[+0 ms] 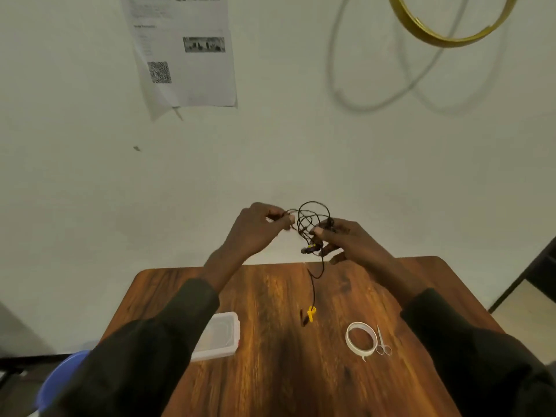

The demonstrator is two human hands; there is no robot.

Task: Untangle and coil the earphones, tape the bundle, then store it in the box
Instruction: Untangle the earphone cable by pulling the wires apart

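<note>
Black earphones (311, 218) hang in loose tangled loops between both hands, raised above the far edge of the wooden table (279, 371). My left hand (255, 227) pinches one strand at the left of the loops. My right hand (346, 236) pinches the bundle at its right side, with the earbuds dangling just below. One strand drops down to a yellow-tipped end (310, 313) near the tabletop. A clear plastic box (221, 335) lies on the table at the left, partly behind my left sleeve. A white tape roll (361, 338) lies at the right.
Small scissors (382, 344) lie right next to the tape roll. A blue round object (60, 383) sits off the table's left edge. Behind the table is a pale wall with a printed sheet (186, 52) and a gold ring (445, 25).
</note>
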